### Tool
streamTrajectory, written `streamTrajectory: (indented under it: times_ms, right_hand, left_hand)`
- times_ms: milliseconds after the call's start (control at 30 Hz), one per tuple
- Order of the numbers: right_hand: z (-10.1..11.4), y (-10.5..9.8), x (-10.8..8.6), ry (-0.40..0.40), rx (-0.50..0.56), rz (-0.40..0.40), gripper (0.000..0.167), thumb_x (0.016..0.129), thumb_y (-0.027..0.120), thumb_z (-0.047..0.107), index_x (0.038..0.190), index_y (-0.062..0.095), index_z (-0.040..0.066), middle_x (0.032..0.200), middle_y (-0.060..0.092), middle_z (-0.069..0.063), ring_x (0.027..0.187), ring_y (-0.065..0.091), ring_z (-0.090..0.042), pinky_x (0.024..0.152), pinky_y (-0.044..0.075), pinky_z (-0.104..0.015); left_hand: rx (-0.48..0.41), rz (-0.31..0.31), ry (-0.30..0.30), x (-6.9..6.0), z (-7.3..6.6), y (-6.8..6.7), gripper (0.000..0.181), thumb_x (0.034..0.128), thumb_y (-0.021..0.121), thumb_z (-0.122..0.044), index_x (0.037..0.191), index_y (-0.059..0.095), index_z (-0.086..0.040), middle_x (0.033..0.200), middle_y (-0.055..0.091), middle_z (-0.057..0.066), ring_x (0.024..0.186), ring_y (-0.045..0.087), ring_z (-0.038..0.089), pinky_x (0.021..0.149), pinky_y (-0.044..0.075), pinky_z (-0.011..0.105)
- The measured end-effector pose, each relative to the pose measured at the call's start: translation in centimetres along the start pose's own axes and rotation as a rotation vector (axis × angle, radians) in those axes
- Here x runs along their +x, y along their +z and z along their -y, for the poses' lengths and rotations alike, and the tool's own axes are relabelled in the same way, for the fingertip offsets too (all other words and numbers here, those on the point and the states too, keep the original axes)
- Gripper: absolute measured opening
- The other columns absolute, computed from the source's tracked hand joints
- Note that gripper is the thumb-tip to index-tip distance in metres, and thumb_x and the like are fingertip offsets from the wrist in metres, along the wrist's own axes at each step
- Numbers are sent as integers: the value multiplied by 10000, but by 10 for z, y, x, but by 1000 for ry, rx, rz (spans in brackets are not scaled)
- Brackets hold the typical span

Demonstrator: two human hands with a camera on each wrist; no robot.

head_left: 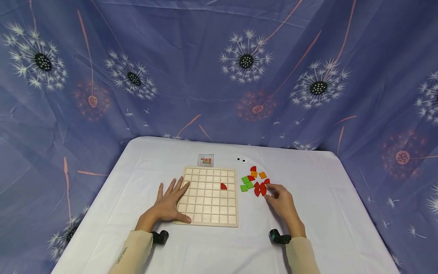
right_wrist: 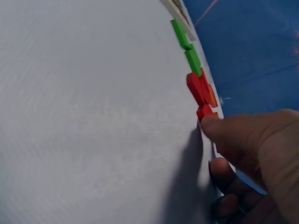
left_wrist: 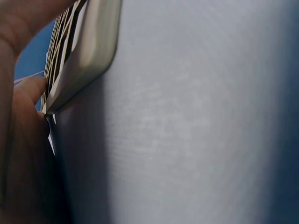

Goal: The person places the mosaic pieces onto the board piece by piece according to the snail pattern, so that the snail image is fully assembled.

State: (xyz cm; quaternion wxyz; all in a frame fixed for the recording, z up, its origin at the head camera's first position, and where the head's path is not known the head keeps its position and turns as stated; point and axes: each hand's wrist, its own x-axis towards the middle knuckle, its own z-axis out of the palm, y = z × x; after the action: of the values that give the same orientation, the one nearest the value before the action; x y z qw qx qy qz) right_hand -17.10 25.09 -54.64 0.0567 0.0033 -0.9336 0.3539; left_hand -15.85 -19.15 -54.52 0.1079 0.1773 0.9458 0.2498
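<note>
My left hand [head_left: 166, 204] lies with spread fingers over the left side of a wooden grid board [head_left: 208, 225], its thumb on the lower left corner. On the board, one red quarter-circle tile [head_left: 223, 186] sits in a square right of centre. My right hand [head_left: 282, 201] is at the right side of a cluster of red quarter-circle tiles [head_left: 257, 191], thumb and index finger apart. In the right wrist view the thumb [right_wrist: 212, 125] reaches a red tile [right_wrist: 203, 111]; whether it touches is unclear, and the index fingertip is hidden.
Green square tiles [head_left: 244, 188] and orange square tiles [head_left: 262, 175] lie among the red ones, right of the board. Two round eye pieces [head_left: 241, 160] are farther back. A small picture card [head_left: 205, 160] lies behind the board on the white cloth [head_left: 342, 213].
</note>
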Motion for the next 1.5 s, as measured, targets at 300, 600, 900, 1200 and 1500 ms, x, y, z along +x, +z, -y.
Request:
streamTrajectory:
  times_ms: [300,600,900,1200,1500]
  right_hand:
    - [3,3,1,14,-1,43,449,881,808,103,1302,675,18,1110,708,-129,876,575,-201,721,502,-225]
    - [3,4,-1,12,-33,84,374,883,811,134,1236,726,45,1091,681,-97,934,599,-207,830,551,-328]
    - [5,4,1,-11,-66,113,297,875,823,156,1147,769,50,1064,663,-111,909,595,-219,825,562,-381]
    - [10,-1,7,4,-57,153,287,891,807,171,1143,752,46,1104,649,-115,929,581,-220,860,575,-381]
    - [28,-2,19,-101,-4,139,239,875,814,139,1100,761,79,1045,668,-73,887,590,-186,797,552,-321]
  left_hand:
    - [7,-6,16,-1,0,-1,1382,563,886,-707,1648,245,-138,1734,60,176,1583,36,477,1164,-111,771]
    - [6,0,0,-1,-2,-3,1383,563,883,-712,1649,244,-139,1736,50,164,1589,27,462,1170,-125,759]
    - [7,3,-3,-1,-1,-2,1384,562,878,-717,1648,245,-138,1736,48,167,1588,27,464,1169,-129,758]
    - [11,8,-7,-1,-1,-1,1382,563,877,-716,1649,244,-142,1737,48,161,1589,27,461,1173,-127,755]
    - [4,8,-5,-1,-1,-1,1389,563,876,-725,1650,239,-140,1737,41,168,1587,24,468,1170,-132,755]
